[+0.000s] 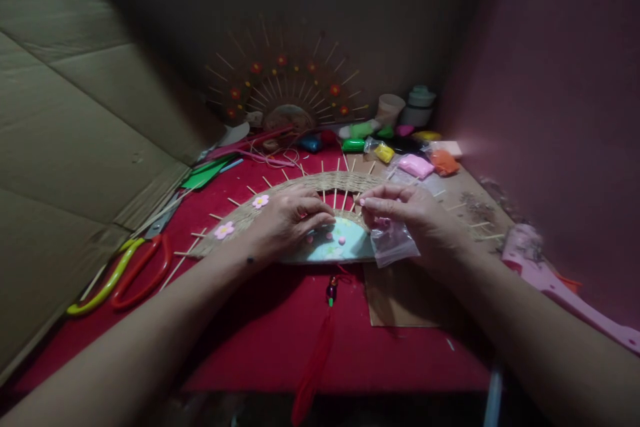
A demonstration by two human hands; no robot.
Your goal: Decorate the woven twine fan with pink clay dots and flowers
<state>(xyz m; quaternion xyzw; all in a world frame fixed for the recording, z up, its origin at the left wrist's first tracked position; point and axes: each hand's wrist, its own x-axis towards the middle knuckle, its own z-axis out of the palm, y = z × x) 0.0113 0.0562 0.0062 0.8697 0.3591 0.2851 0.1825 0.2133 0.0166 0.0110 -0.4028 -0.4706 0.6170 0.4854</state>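
Observation:
A half-round woven fan [311, 182] with thin sticks along its arc lies in front of me. It has pink clay flowers [224, 230] on its left side and a pale blue panel [320, 250] at its base. Small pink clay balls [342, 240] sit on that panel. My left hand [295, 213] rests over the fan with curled fingers, thumb and fingertips together at the panel's upper edge; what they hold, if anything, is hidden. Between thumb and forefinger, my right hand [400, 210] pinches a small pink clay ball [363, 201]. A clear plastic bag [395, 245] hangs beneath its fingers.
Scissors [143, 267] with yellow and red handles lie left. A red tassel [315, 360] hangs toward the front edge. Bagged coloured clay [416, 165], a cup [390, 108] and a second fan [287, 80] stand behind. Cardboard [400, 303] lies beneath the right side; a pink tool [565, 293] is far right.

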